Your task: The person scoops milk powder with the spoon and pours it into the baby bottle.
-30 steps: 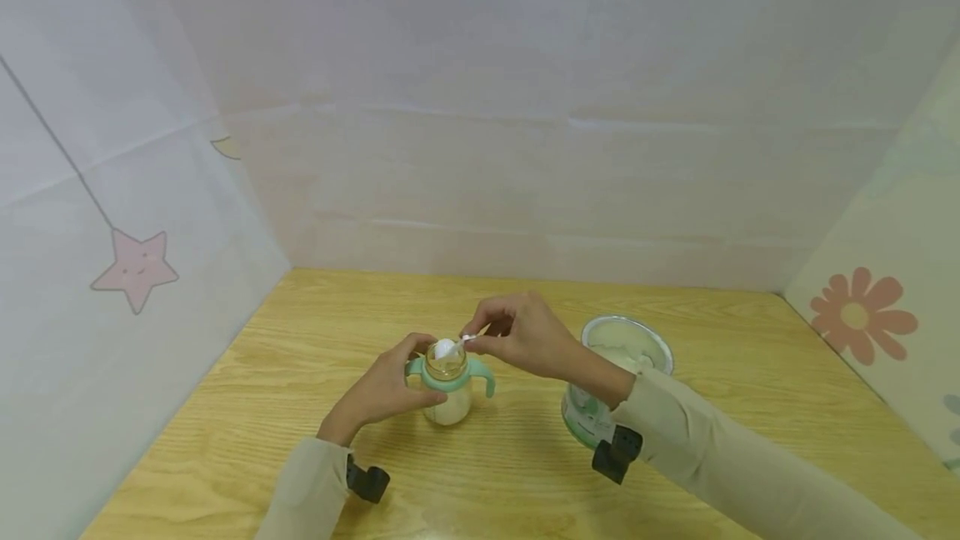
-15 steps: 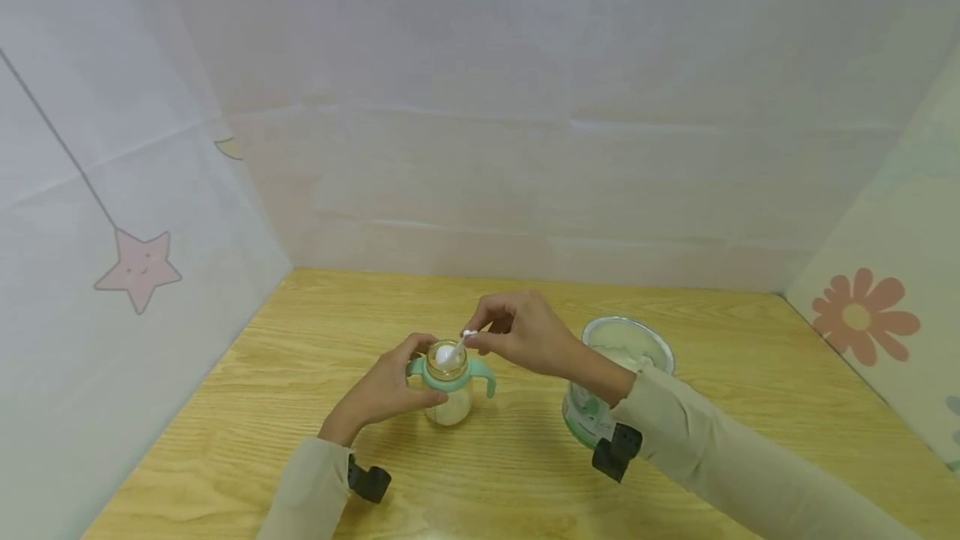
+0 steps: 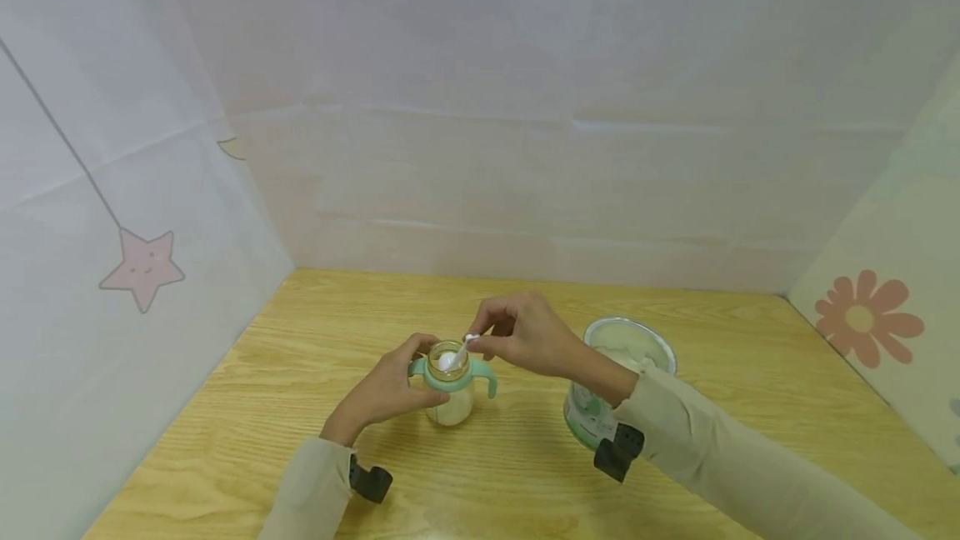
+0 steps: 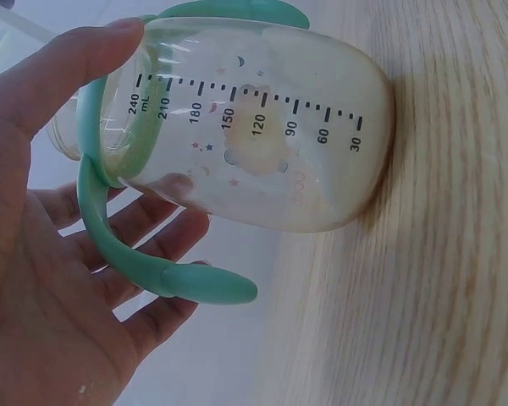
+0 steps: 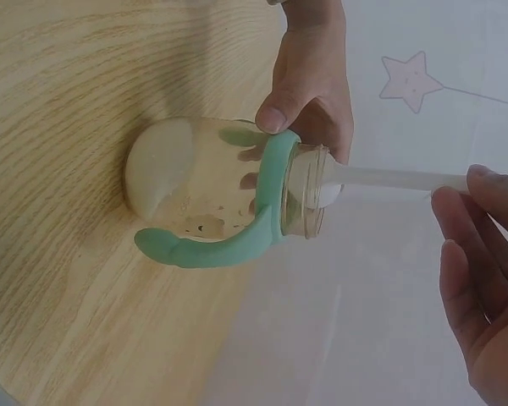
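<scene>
A clear baby bottle [image 3: 452, 408] with a mint-green two-handled collar [image 5: 275, 182] stands uncapped on the table. My left hand [image 3: 390, 386] holds it at the collar, thumb on the near side and fingers behind. Pale powder [image 5: 165, 165] lies at the bottom of the bottle. With thumb and fingertips, my right hand [image 3: 528, 336] pinches the handle end of a white scoop [image 5: 398, 178]. The scoop's bowl sits inside the bottle's mouth [image 3: 450, 348], handle slanting up to the right. How much powder is in the bowl is hard to tell.
To the right stands an open milk powder can [image 3: 588, 419] with pale powder inside, partly covered by my right forearm. A wood-grain table [image 3: 517, 473] lies below. Cloth walls [image 3: 480, 165] close off its back and sides.
My right hand has tipped the scoop, so its bowl sits lower in the bottle's mouth and its handle stands steeper. My left hand keeps its hold on the bottle.
</scene>
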Available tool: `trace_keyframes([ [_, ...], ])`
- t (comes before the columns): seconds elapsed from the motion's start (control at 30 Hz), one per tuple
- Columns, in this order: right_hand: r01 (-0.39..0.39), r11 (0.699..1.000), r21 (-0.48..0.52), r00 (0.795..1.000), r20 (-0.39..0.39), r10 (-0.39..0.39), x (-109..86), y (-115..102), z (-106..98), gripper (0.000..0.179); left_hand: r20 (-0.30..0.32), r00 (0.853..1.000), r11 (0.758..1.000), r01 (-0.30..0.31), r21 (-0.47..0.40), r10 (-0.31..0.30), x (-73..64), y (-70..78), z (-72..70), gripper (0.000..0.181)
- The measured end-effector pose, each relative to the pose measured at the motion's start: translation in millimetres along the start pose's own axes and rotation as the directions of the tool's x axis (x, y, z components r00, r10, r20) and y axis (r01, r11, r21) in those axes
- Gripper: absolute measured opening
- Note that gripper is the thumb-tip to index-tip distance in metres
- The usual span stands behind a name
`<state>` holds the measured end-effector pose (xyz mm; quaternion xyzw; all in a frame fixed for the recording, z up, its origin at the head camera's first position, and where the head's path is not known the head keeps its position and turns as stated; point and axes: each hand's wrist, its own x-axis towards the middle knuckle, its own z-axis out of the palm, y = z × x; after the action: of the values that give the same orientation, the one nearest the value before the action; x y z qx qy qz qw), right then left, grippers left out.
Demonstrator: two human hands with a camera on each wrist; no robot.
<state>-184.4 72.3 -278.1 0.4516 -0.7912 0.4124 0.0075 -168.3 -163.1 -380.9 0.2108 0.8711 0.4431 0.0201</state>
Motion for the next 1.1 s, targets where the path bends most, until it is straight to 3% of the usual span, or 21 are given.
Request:
trace_keyframes([
  [0.43, -0.012, 0.999, -0.036, 1.000, -0.016, 0.011, 1.7, -5, -2, 0.005, 0.004, 1.000, 1.000, -0.006, -0.005, 0.006, 1.2, 2.2, 1.7, 0.068],
  [0.73, -0.002, 0.997, -0.074, 0.998, -0.063, -0.003, 5.2, -11, -13, 0.005, -0.012, 0.999, 0.998, -0.044, 0.049, 0.045, 8.9, 15.1, -6.9, 0.074],
  [1.1, -0.001, 0.997, -0.079, 0.994, -0.113, -0.008, 5.0, -10, -22, 0.006, 0.024, 0.998, 0.997, -0.053, 0.065, 0.051, 15.9, 23.6, -8.2, 0.073],
])
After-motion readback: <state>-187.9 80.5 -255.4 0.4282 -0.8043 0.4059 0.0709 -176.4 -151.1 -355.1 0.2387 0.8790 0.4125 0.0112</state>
